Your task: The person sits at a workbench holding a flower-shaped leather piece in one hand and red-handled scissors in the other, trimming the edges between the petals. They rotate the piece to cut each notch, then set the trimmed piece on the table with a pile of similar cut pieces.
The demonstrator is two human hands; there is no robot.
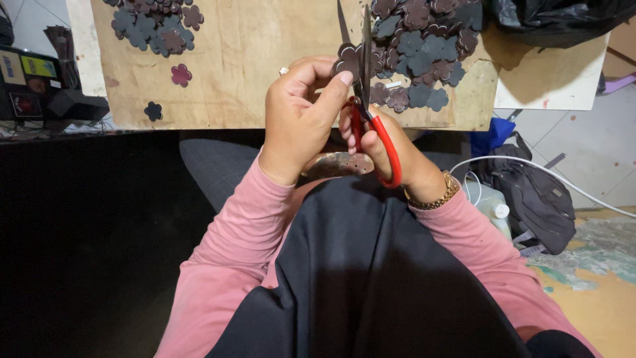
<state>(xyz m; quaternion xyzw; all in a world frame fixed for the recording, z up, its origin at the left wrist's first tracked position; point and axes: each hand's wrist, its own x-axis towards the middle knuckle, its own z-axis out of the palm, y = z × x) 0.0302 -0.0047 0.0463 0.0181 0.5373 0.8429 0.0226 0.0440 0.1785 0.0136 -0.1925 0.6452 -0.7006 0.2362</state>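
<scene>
My left hand pinches a small dark brown flower-shaped cutout between thumb and fingers. My right hand grips red-handled scissors, whose blades point upward and meet the cutout's edge. Both hands hover over my lap, just in front of a wooden board. A pile of brown and grey flower cutouts lies on the board right behind the scissors. Another heap of cutouts sits at the board's upper left.
Two single cutouts lie loose on the board's left part. A black plastic bag sits at the upper right. A dark backpack and white cable lie on the floor at right. Dark boxes stand at left.
</scene>
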